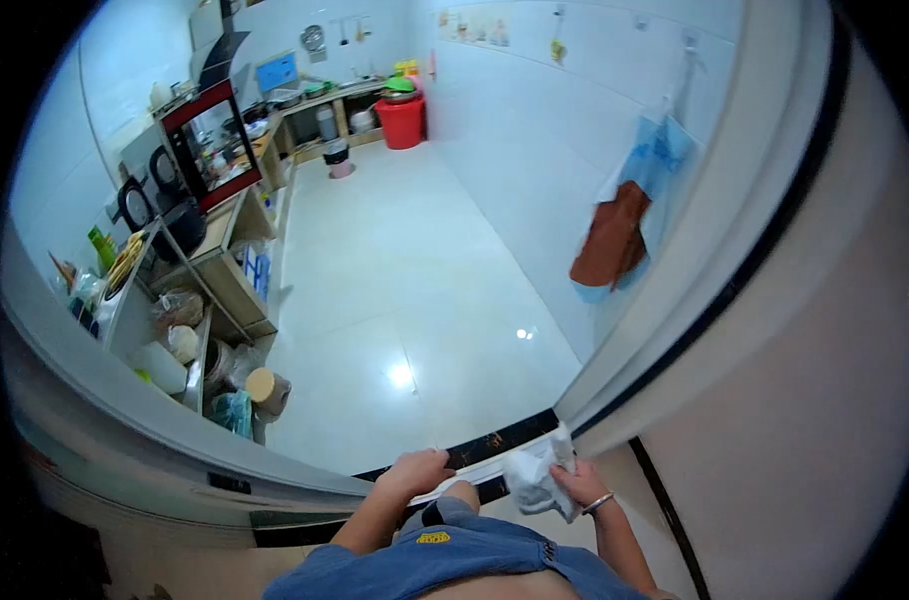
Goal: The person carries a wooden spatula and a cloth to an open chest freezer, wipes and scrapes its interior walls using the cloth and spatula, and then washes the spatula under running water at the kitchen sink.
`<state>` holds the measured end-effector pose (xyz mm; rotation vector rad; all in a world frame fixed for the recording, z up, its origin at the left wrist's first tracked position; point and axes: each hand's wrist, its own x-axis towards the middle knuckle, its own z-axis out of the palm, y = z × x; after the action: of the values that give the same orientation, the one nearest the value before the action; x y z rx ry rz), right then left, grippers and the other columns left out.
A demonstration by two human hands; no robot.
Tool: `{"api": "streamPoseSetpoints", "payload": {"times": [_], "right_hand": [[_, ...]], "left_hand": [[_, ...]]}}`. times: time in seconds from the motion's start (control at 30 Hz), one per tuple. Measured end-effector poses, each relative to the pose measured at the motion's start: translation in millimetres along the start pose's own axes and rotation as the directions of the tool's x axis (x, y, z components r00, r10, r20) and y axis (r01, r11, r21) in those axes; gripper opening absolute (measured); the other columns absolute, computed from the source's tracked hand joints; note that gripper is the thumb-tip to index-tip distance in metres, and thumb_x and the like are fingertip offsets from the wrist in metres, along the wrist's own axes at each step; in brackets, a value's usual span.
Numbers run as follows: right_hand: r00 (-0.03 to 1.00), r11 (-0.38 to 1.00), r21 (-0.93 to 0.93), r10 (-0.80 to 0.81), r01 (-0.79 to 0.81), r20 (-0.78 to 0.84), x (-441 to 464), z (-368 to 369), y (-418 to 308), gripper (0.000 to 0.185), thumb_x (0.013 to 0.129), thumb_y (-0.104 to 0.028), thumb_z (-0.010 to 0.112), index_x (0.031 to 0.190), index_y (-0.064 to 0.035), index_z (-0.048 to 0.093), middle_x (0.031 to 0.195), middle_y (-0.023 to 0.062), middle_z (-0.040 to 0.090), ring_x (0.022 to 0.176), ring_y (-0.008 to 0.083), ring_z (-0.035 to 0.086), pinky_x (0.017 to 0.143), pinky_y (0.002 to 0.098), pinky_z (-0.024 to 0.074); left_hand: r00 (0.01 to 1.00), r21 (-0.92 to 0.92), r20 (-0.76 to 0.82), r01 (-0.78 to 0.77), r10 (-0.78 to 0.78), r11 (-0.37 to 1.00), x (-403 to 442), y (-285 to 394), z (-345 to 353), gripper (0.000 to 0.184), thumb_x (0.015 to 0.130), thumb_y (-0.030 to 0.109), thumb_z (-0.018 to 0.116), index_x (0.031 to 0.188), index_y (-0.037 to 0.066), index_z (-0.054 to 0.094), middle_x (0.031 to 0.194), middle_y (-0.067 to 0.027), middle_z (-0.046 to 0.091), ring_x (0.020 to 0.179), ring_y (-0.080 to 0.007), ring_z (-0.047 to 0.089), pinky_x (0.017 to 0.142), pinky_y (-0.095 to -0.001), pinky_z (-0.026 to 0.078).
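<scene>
My right hand (582, 484), with a bracelet at its wrist, grips a crumpled white cloth (535, 482) beside the door frame. Part of the cloth hangs below the fingers. My left hand (415, 472) is held in front of my body, over the dark threshold strip (505, 438). Its back faces up and its fingers curl in; nothing shows in it.
Past the doorway lies a pale tiled floor (375, 270). Shelves with bags and a tan canister (268, 388) line the left. A red bucket (402, 122) and a small bin (338, 160) stand at the back. A brown and blue apron (615, 235) hangs on the right wall.
</scene>
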<state>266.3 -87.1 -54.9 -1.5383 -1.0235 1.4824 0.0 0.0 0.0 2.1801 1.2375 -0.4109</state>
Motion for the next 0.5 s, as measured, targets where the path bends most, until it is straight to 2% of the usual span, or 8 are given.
{"api": "streamPoseSetpoints", "payload": {"times": [0.07, 0.1, 0.17, 0.3, 0.33, 0.43, 0.47, 0.5], "right_hand": [[0.993, 0.985, -0.157, -0.054, 0.070, 0.103, 13, 10, -2, 0.032, 0.078, -0.025, 0.054, 0.099, -0.0011, 0.050, 0.086, 0.0050, 0.055, 0.079, 0.0121, 0.050, 0.069, 0.0275, 0.0412], [0.987, 0.980, -0.183, -0.044, 0.073, 0.156, 59, -12, -30, 0.033, 0.077, -0.025, 0.054, 0.098, -0.0002, 0.051, 0.086, 0.0079, 0.056, 0.079, 0.0148, 0.052, 0.070, 0.0284, 0.0416], [0.975, 0.984, -0.163, -0.040, 0.077, 0.219, 87, -23, -40, 0.035, 0.077, -0.026, 0.054, 0.100, -0.0004, 0.050, 0.086, 0.0079, 0.056, 0.079, 0.0139, 0.050, 0.071, 0.0281, 0.0409], [0.970, 0.949, -0.314, 0.048, 0.030, 0.237, 190, -57, -71, 0.031, 0.078, -0.024, 0.054, 0.098, -0.0014, 0.050, 0.087, 0.0045, 0.054, 0.079, 0.0116, 0.049, 0.069, 0.0272, 0.0408], [0.974, 0.950, -0.299, -0.022, 0.091, 0.226, 212, -57, -75, 0.029, 0.078, -0.024, 0.054, 0.097, -0.0013, 0.051, 0.085, 0.0045, 0.055, 0.077, 0.0118, 0.049, 0.068, 0.0267, 0.0411], [0.979, 0.918, -0.393, 0.032, 0.051, 0.201, 270, -69, -108, 0.033, 0.075, -0.028, 0.055, 0.095, -0.0012, 0.051, 0.081, 0.0070, 0.056, 0.073, 0.0139, 0.051, 0.066, 0.0280, 0.0415], [0.975, 0.958, -0.285, 0.026, 0.039, 0.219, 291, -76, -110, 0.032, 0.076, -0.027, 0.054, 0.095, -0.0008, 0.052, 0.080, 0.0068, 0.056, 0.073, 0.0141, 0.051, 0.066, 0.0279, 0.0417], [0.974, 0.958, -0.286, 0.037, 0.030, 0.225, 307, -81, -116, 0.032, 0.076, -0.027, 0.054, 0.095, -0.0008, 0.052, 0.080, 0.0068, 0.056, 0.073, 0.0141, 0.051, 0.066, 0.0279, 0.0417]], "left_hand": [[0.989, 0.018, -0.087, 0.124, -0.122, 0.992, -9, -11, 7, 0.032, 0.078, 0.032, 0.047, 0.090, 0.003, 0.050, 0.091, -0.0177, 0.053, 0.087, -0.0317, 0.051, 0.073, -0.0392, 0.041], [0.987, -0.013, -0.069, 0.146, -0.147, 0.989, 34, -14, -16, 0.032, 0.078, 0.032, 0.047, 0.090, 0.003, 0.050, 0.091, -0.0177, 0.053, 0.087, -0.0317, 0.051, 0.073, -0.0392, 0.041], [0.980, -0.061, -0.133, 0.139, -0.146, 0.988, 55, -14, -18, 0.033, 0.078, 0.032, 0.047, 0.091, 0.002, 0.050, 0.090, -0.0174, 0.054, 0.088, -0.0318, 0.051, 0.073, -0.0394, 0.041], [0.971, -0.118, -0.138, 0.180, -0.195, 0.977, 137, -33, -60, 0.034, 0.078, 0.034, 0.047, 0.093, 0.003, 0.049, 0.093, -0.0160, 0.053, 0.089, -0.0309, 0.051, 0.073, -0.0400, 0.041], [0.968, -0.113, -0.094, 0.223, -0.233, 0.968, 152, -41, -73, 0.034, 0.078, 0.034, 0.047, 0.093, 0.004, 0.049, 0.094, -0.0155, 0.053, 0.089, -0.0303, 0.050, 0.073, -0.0398, 0.041], [0.952, -0.096, -0.133, 0.263, -0.275, 0.960, 192, -58, -116, 0.033, 0.078, 0.034, 0.048, 0.092, 0.004, 0.049, 0.093, -0.0152, 0.053, 0.089, -0.0301, 0.051, 0.073, -0.0396, 0.042], [0.953, -0.132, -0.229, 0.171, -0.197, 0.976, 208, -65, -126, 0.032, 0.078, 0.033, 0.047, 0.091, 0.004, 0.049, 0.090, -0.0151, 0.054, 0.087, -0.0301, 0.051, 0.072, -0.0395, 0.042], [0.954, -0.139, -0.219, 0.177, -0.204, 0.974, 221, -68, -139, 0.032, 0.078, 0.033, 0.047, 0.091, 0.004, 0.049, 0.090, -0.0151, 0.054, 0.087, -0.0301, 0.051, 0.072, -0.0395, 0.042]]}}
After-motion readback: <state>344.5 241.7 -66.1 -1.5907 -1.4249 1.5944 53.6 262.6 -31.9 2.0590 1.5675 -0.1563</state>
